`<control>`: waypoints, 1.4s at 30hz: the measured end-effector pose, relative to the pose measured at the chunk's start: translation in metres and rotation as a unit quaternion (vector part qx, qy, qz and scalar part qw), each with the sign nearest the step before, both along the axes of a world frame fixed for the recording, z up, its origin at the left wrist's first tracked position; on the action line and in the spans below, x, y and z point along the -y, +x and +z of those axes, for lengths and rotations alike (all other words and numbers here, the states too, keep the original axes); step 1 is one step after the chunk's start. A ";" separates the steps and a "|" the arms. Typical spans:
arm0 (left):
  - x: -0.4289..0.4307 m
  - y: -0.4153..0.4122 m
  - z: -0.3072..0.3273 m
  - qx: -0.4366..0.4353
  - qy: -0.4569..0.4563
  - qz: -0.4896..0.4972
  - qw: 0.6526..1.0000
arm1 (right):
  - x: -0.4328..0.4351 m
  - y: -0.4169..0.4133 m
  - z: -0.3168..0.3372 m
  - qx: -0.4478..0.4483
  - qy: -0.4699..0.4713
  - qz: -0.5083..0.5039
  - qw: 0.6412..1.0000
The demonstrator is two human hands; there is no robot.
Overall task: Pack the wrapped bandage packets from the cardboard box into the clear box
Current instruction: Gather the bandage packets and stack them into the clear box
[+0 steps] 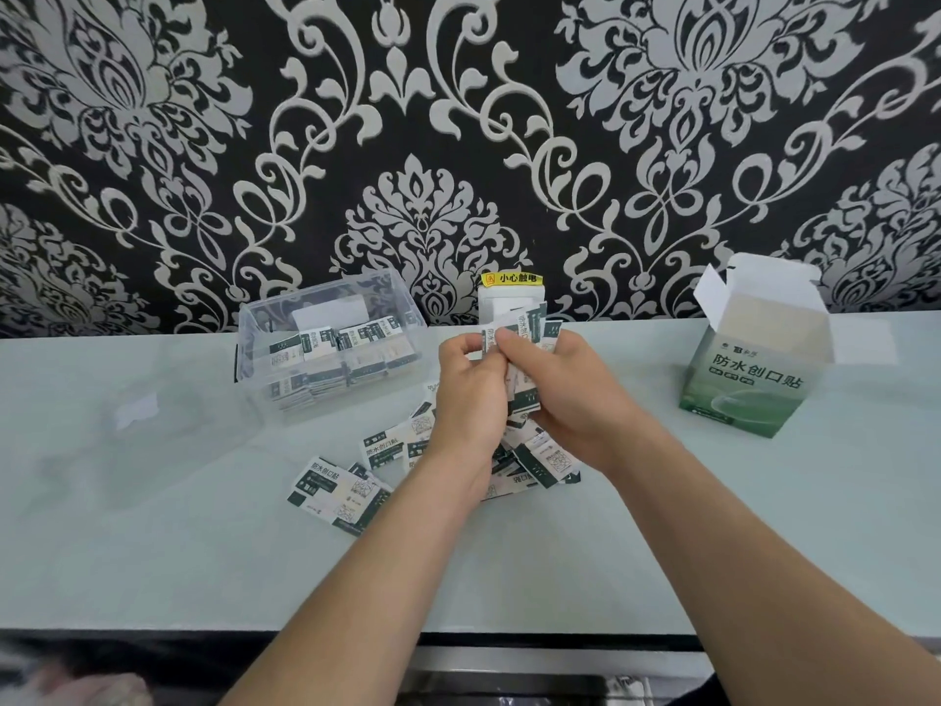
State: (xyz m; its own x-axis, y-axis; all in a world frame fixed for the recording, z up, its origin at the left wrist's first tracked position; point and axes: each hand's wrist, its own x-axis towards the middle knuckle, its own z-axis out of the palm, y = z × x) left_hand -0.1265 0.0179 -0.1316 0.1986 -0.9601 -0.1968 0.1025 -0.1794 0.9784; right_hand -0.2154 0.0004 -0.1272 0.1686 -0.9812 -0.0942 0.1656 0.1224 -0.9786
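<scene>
Pale countertop (153, 552): left hand (471, 394) and right hand (560, 394) together clamp a packet bundle (529, 328), apparently uneven; square edges before loading clear box (254, 318).

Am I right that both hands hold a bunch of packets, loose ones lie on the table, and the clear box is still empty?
Not quite. The head view shows the clear box already holds rows of packets. The rest stands: the left hand and right hand hold a bunch of packets, and loose ones lie on the table.
</scene>
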 end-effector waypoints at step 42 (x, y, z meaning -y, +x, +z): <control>-0.012 0.013 0.011 0.459 -0.206 -0.281 0.817 | -0.004 -0.030 0.012 -0.044 0.087 0.172 0.980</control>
